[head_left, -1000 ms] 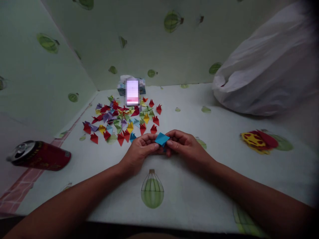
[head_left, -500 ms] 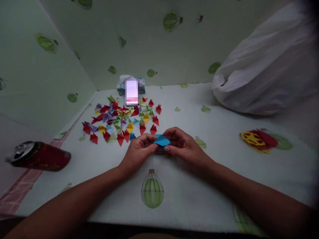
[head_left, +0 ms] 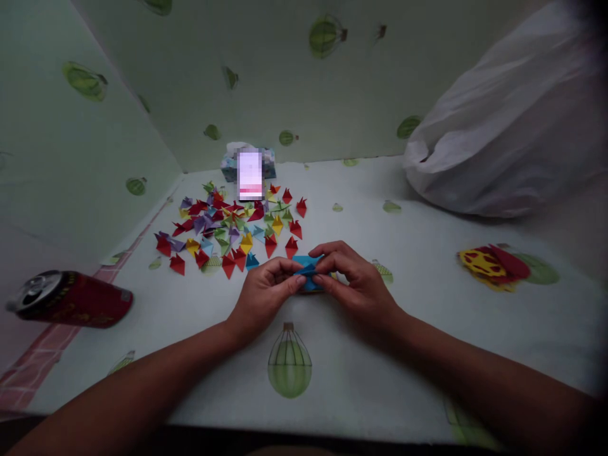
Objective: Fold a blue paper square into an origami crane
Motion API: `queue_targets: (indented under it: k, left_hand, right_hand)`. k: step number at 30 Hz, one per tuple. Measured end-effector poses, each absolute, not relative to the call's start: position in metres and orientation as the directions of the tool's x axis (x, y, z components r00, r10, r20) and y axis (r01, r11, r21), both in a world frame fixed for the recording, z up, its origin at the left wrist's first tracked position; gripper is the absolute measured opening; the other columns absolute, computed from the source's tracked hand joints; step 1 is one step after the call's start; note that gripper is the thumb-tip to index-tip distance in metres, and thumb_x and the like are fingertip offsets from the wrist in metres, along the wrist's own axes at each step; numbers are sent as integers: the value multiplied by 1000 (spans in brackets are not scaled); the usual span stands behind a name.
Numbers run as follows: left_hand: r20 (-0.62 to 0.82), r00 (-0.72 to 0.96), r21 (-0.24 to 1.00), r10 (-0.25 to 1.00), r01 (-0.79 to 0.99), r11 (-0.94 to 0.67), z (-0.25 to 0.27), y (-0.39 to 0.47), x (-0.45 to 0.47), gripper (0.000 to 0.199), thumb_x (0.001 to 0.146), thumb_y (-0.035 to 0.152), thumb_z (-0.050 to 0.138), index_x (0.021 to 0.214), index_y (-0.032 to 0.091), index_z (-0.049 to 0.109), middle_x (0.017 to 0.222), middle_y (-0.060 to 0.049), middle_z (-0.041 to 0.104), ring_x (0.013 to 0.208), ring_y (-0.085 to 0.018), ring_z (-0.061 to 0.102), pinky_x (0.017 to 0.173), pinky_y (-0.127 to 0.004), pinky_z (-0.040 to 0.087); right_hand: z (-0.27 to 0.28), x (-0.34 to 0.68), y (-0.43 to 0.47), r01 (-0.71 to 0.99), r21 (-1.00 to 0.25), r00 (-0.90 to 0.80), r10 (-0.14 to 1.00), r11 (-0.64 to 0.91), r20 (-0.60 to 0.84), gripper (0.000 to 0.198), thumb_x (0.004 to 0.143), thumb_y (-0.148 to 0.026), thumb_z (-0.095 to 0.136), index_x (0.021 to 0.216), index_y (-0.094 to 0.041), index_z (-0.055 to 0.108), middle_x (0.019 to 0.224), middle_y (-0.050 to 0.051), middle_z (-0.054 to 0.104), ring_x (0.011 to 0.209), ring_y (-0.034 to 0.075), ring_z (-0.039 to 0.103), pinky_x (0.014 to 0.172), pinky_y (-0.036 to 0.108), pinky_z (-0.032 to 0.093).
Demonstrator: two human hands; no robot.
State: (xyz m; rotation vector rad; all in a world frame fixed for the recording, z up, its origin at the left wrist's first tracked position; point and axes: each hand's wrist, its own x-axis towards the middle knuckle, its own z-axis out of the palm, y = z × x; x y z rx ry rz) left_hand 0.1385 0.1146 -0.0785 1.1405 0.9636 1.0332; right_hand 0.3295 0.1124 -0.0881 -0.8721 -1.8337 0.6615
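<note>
A small piece of folded blue paper [head_left: 308, 268] is pinched between both hands at the middle of the table. My left hand [head_left: 268, 285] grips its left side, thumb on top. My right hand [head_left: 354, 278] closes on its right side with thumb and forefinger. More blue paper lies just beneath and behind the folded piece, partly hidden by my fingers. Beyond my left hand, many small origami cranes [head_left: 228, 231] in red, purple, yellow, green and blue are spread over the tabletop.
A lit phone [head_left: 250, 174] leans against a tissue box [head_left: 270, 163] at the back. To the left stands a dark red drink can [head_left: 80, 299]. On the right lie red and yellow paper cutouts [head_left: 494, 266], with a big white plastic bag [head_left: 494, 139] behind.
My right fingers have moved in over the blue paper, and its flat diamond face now looks narrower and folded. The cranes stay where they were.
</note>
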Motion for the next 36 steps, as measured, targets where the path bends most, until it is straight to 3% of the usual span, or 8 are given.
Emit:
queue_targets:
  k: [14, 18, 21, 26, 36]
  left_hand:
    - [-32, 213, 999, 976, -13, 36, -79, 111, 139, 14, 74, 25, 79, 80, 15, 71, 74, -2, 69, 69, -13, 64, 66, -24, 51]
    - [-17, 206, 1000, 978, 17, 13, -81, 111, 138, 13, 74, 24, 78, 80, 15, 70, 75, -2, 70, 70, -13, 64, 66, -24, 51]
    - [12, 217, 999, 976, 35, -20, -81, 111, 138, 12, 75, 24, 77, 81, 15, 71, 77, -2, 71, 72, -13, 64, 68, -24, 51]
    - [53, 240, 995, 969, 72, -72, -81, 111, 138, 9, 76, 23, 75, 81, 15, 71, 77, -2, 70, 71, -13, 64, 67, -23, 51]
    - [75, 286, 992, 955, 80, -101, -80, 112, 136, 14, 81, 29, 73, 85, 16, 71, 77, -3, 71, 71, -14, 64, 66, -24, 52]
  right_hand:
    - [-84, 327, 111, 231, -843, -275, 864, 485, 422, 13, 89, -18, 62, 78, -21, 57, 98, 6, 62, 89, 19, 61, 78, 34, 49]
    - [-85, 326, 110, 198, -898, -268, 903, 394, 337, 6, 88, -19, 63, 87, -21, 57, 94, 5, 62, 85, 18, 61, 74, 33, 50]
    - [-84, 325, 110, 149, -935, -266, 924, 321, 274, 13, 87, -23, 66, 98, -21, 58, 92, 4, 63, 80, 17, 61, 73, 33, 51]
    - [-81, 326, 110, 191, -898, -306, 893, 396, 329, 2, 89, -21, 64, 87, -20, 63, 92, 5, 62, 84, 18, 61, 74, 32, 49]
    - [-83, 327, 111, 223, -882, -289, 892, 415, 347, 11, 89, -19, 63, 78, -20, 62, 87, 4, 61, 80, 18, 59, 71, 32, 45]
